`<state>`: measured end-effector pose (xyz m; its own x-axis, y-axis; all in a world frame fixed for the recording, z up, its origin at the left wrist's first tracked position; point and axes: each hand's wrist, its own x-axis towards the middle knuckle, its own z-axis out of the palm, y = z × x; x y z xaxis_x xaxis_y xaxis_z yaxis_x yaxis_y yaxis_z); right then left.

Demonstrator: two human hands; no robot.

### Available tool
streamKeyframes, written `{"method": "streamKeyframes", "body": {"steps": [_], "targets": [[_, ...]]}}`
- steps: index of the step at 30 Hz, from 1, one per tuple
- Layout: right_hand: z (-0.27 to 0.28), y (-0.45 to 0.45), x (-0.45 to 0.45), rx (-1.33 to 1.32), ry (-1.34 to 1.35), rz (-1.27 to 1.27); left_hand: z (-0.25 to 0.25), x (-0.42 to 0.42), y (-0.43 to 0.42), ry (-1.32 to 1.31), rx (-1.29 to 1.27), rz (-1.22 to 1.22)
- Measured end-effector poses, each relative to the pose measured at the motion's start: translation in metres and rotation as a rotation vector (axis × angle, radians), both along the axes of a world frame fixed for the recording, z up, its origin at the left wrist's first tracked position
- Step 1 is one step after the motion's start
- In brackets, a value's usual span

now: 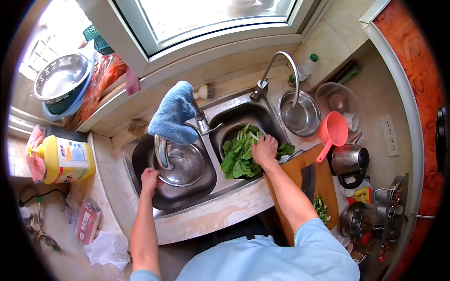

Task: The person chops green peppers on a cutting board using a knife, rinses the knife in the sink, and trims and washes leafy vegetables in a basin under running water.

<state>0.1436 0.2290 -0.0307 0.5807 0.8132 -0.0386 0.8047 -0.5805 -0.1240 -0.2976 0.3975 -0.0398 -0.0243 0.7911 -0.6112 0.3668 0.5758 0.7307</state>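
My left hand (150,181) pinches the near left rim of a metal bowl (186,172) in the left sink basin (206,185). The bowl looks wet inside, and a hose or spout from the faucet hangs over it. In the right sink basin (248,112), a heap of leafy greens (238,157) fills a round metal container. My right hand (265,151) is closed around part of these greens at their right side, with the fingertips partly hidden among stems. A blue cloth (173,114) drapes over the faucet (202,122) above the left basin.
A wooden cutting board (328,175) with a cleaver (308,181) and chopped greens (321,209) lies right of the sink. Beyond are another metal bowl (300,114), a coral ladle (333,131) and a kettle (350,159). A yellow jug (68,159) stands left.
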Motion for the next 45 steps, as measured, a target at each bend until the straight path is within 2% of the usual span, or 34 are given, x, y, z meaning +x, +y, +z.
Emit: {"method": "streamKeyframes", "body": {"steps": [2, 3, 4, 5, 8, 10, 12, 14, 15, 17, 18, 20, 21, 22, 24, 26, 28, 29, 30, 31, 34, 35, 36, 37, 40, 41, 43, 44, 45], "targets": [[-0.019, -0.005, -0.003, -0.096, 0.193, -0.185, -0.013, -0.012, -0.003, 0.098, -0.108, -0.049], [-0.030, 0.001, -0.003, -0.175, 0.485, -0.189, -0.019, -0.017, -0.005, 0.148, -0.159, -0.070], [-0.018, 0.013, -0.009, -0.252, 0.777, -0.189, -0.029, -0.023, -0.008, 0.153, -0.172, -0.064], [-0.004, 0.014, -0.018, -0.201, 0.761, -0.165, -0.039, -0.027, -0.011, 0.160, -0.186, -0.060], [-0.009, 0.038, 0.002, 0.121, 0.462, -0.168, -0.072, -0.047, -0.019, 0.211, -0.175, -0.063], [0.021, 0.073, 0.031, 0.483, 0.546, -0.419, -0.075, -0.048, -0.022, 0.205, -0.157, -0.053], [0.056, 0.110, 0.057, 0.500, 0.921, -0.624, -0.070, -0.048, -0.027, 0.184, -0.161, -0.025], [0.052, 0.140, 0.071, 0.425, 0.724, -0.589, -0.068, -0.053, -0.039, 0.153, -0.076, 0.015], [0.049, 0.150, 0.075, 0.399, 0.627, -0.585, -0.057, -0.042, -0.044, 0.258, -0.009, 0.062], [0.040, 0.158, 0.073, 0.401, 0.437, -0.619, -0.043, -0.031, -0.060, 0.297, 0.266, -0.071], [0.029, 0.157, 0.072, 0.577, 0.672, -0.634, -0.034, -0.020, -0.068, 0.312, 0.404, -0.143], [0.003, 0.146, 0.069, 0.931, 1.143, -0.633, 0.006, 0.035, -0.093, 0.046, 0.383, -0.148], [-0.001, 0.137, 0.066, 0.977, 1.362, -0.653, 0.038, 0.075, -0.104, -0.014, 0.385, -0.216], [-0.005, 0.125, 0.063, 0.877, 1.299, -0.625, 0.062, 0.113, -0.111, -0.074, 0.383, -0.280], [-0.017, 0.088, 0.053, 0.671, 1.171, -0.574, 0.144, 0.201, -0.107, -0.138, 0.499, -0.480], [-0.045, 0.050, 0.048, 0.543, 0.890, -0.527, 0.183, 0.279, -0.095, -0.394, 0.640, -0.515], [-0.060, 0.011, 0.038, 0.176, 0.731, -0.247, 0.212, 0.354, -0.084, -0.485, 0.698, -0.496], [-0.053, 0.008, 0.025, 0.066, 0.810, -0.370, 0.227, 0.385, -0.080, -0.407, 0.731, -0.509], [-0.042, 0.005, 0.011, -0.053, 0.878, -0.490, 0.241, 0.409, -0.075, -0.197, 0.888, -0.571], [-0.061, 0.006, 0.005, -0.138, 0.883, -0.478, 0.252, 0.428, -0.071, -0.032, 0.908, -0.604], [-0.149, 0.026, -0.011, -0.222, 0.862, -0.284, 0.244, 0.451, -0.053, 0.163, 0.973, -0.695], [-0.167, 0.024, -0.011, -0.198, 0.858, -0.264, 0.239, 0.446, -0.047, 0.250, 1.136, -0.695], [-0.118, 0.023, -0.003, -0.248, 0.947, -0.290, 0.235, 0.438, -0.039, 0.331, 1.302, -0.697], [-0.099, 0.020, 0.005, -0.140, 1.005, -0.443, 0.234, 0.428, -0.029, 0.138, 1.302, -0.697], [-0.039, 0.002, 0.020, -0.020, 0.803, -0.354, 0.241, 0.398, -0.013, 0.018, 1.139, -0.742], [-0.026, -0.005, 0.020, 0.031, 0.764, -0.312, 0.244, 0.394, -0.018, -0.029, 1.055, -0.739], [-0.013, -0.015, 0.017, 0.137, 0.678, -0.223, 0.226, 0.385, -0.027, -0.159, 1.113, -0.766], [-0.018, -0.014, 0.017, 0.127, 0.766, -0.269, 0.215, 0.377, -0.035, -0.255, 1.100, -0.786], [-0.028, -0.012, 0.015, 0.116, 0.855, -0.319, 0.197, 0.365, -0.042, -0.368, 0.928, -0.711]]}}
